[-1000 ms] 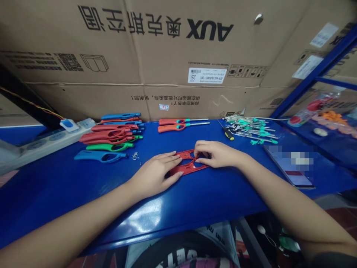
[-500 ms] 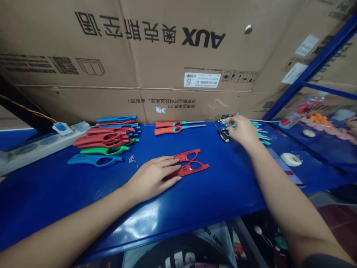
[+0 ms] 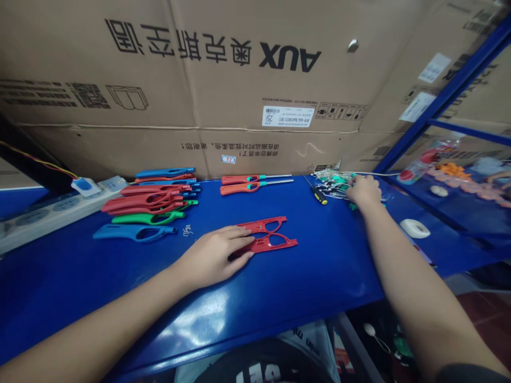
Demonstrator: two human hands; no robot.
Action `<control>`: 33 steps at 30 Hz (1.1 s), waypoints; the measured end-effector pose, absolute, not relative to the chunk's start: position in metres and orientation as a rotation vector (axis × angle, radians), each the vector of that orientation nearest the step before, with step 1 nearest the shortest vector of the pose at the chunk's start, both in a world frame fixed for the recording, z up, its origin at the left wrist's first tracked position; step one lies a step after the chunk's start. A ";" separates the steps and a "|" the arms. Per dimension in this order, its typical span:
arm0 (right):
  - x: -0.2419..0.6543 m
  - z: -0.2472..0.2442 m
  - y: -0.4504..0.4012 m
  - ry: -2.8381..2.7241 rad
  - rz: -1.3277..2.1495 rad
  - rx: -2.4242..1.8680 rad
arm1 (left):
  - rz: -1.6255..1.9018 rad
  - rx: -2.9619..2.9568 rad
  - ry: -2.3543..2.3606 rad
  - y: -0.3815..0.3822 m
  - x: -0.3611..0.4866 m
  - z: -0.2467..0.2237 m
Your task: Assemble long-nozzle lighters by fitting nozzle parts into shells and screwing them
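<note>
Resting loosely spread fingers, the left hand (image 3: pixel 219 252) covers the nine-o'clock ends of red shells (image 3: pixel 261 244), likely light, stiff, best edge-held; whether the right hand (image 3: pixel 365 192) pinches anything at the two-o'clock parts pile (image 3: pixel 335 181), I cannot tell.

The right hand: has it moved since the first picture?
Yes, the right hand has gone rightward and farther from the person: first left of and nearer than the screwdriver, it is now right of it, at the green-and-silver parts.

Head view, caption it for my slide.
Left hand on red handle halves, right hand at the small parts pile.
</note>
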State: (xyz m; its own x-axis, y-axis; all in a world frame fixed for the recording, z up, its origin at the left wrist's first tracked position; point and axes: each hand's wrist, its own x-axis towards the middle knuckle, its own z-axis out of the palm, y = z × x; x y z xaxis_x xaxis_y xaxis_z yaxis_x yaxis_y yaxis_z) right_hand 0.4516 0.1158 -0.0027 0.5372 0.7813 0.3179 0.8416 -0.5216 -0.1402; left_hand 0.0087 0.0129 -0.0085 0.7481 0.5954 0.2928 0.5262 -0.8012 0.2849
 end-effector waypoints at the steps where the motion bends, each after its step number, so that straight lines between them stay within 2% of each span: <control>1: 0.452 -0.003 0.116 -1.356 -0.306 -2.507 | 0.560 2.759 0.896 0.013 0.009 -0.008; 12: 0.450 0.008 0.113 -1.371 -0.319 -2.450 | 0.595 2.750 0.882 0.015 0.008 -0.008; 26: 0.438 0.017 0.107 -1.532 -0.434 -2.128 | 0.581 2.743 0.896 0.016 0.007 -0.009; 33: 0.439 0.009 0.113 -1.829 -0.295 -1.996 | 0.569 2.747 0.889 0.015 0.009 -0.007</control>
State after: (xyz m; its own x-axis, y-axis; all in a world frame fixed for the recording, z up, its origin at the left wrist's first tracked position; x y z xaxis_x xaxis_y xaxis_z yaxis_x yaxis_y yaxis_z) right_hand 0.4389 0.1130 0.0090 0.1141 0.8981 0.4248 0.9860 -0.0502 -0.1587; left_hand 0.0086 0.0148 -0.0073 0.7454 0.5965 0.2978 0.5201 -0.7997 0.3001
